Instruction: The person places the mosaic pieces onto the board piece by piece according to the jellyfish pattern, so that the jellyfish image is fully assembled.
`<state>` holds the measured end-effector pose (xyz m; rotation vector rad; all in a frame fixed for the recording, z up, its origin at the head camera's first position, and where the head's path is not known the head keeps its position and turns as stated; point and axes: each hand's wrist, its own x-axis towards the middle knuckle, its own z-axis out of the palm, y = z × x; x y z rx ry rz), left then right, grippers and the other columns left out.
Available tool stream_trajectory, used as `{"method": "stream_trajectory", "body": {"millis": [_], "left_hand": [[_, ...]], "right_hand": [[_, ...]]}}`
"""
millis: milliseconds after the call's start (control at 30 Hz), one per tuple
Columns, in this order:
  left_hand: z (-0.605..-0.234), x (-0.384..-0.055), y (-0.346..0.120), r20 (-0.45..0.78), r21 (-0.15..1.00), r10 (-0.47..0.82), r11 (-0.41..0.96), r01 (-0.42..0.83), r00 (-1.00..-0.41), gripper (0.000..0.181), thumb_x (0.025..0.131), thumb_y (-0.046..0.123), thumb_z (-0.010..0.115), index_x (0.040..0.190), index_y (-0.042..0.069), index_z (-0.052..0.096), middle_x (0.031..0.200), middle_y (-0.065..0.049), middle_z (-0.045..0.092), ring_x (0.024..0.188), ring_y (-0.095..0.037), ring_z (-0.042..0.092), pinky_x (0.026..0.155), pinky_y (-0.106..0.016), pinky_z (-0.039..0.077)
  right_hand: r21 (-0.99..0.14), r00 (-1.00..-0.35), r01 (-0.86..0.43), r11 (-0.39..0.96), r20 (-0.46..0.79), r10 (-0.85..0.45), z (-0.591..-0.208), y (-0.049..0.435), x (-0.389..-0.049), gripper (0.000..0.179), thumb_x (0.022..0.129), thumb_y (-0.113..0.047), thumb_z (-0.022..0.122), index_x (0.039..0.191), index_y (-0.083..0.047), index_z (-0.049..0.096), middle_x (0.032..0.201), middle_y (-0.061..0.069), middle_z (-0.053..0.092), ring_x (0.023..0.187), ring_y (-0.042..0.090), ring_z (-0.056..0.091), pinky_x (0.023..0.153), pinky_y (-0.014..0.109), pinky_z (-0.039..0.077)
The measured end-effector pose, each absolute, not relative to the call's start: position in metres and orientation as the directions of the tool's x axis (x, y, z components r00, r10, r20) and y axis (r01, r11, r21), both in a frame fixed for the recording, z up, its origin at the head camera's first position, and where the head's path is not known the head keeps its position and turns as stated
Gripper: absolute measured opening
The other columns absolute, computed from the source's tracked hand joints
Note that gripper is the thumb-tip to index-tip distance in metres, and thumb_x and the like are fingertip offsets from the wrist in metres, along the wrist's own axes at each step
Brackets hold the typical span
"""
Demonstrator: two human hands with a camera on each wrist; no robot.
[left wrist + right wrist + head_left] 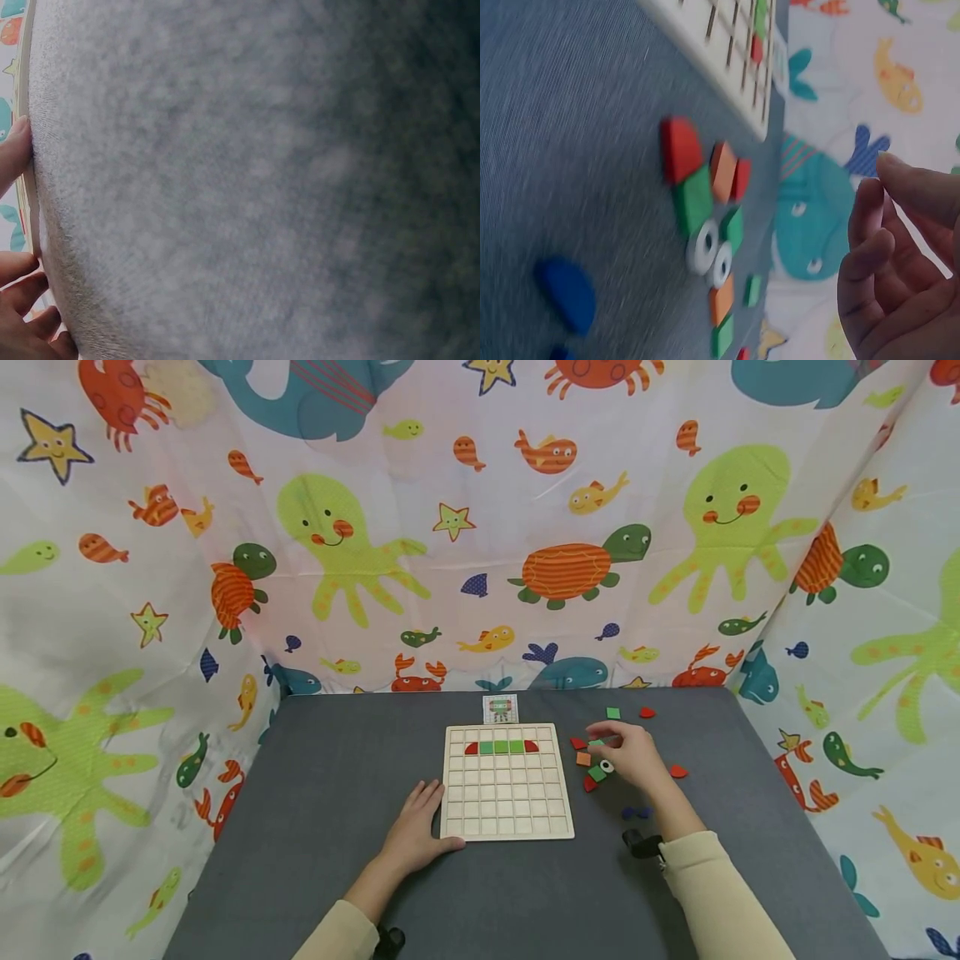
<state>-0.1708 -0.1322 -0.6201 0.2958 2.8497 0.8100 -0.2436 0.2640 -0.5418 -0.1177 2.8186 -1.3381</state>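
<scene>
The left hand (416, 827), fingers relaxed, rested against the grid board's (507, 828) left edge. The right hand (632, 758), loosely bent and empty, hovered right of the grid board near loose coloured pieces (582, 759). A red-and-green row (502, 747) lay in its far part; beyond, a picture card (500, 709).

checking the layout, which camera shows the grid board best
The head view: it shows nearly the whole grid board from above, including its row of red and green pieces. The right wrist view catches only a cropped corner section; the left wrist view, just a thin edge at far left.
</scene>
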Motion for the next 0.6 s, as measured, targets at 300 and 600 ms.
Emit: {"method": "stream_trajectory", "body": {"millis": [300,600], "left_hand": [[-0.619,-0.170,-0.132,-0.102,0.543,0.229,0.828,0.139,-0.968,0.107,0.075,0.055,0.085,0.159,0.010,0.034,0.165,-0.009,0.031,0.155,-0.033,0.017,0.115,-0.056,0.035],[-0.618,-0.170,-0.132,-0.098,0.548,0.236,0.824,0.146,-0.967,0.106,0.076,0.052,0.085,0.158,0.009,0.034,0.165,-0.010,0.031,0.155,-0.035,0.018,0.115,-0.057,0.035]], "right_hand": [[-0.740,-0.999,-0.024,0.672,-0.009,-0.046,-0.565,0.303,-0.258,0.033,0.093,-0.004,0.071,0.126,-0.003,0.069,0.124,0.020,0.069,0.104,0.037,0.069,0.080,0.045,0.059],[-0.707,-0.993,0.082,0.703,-0.118,-0.002,-0.587,0.321,-0.269,0.037,0.092,-0.002,0.070,0.128,-0.006,0.068,0.129,0.022,0.065,0.104,0.036,0.067,0.081,0.043,0.055]]}}
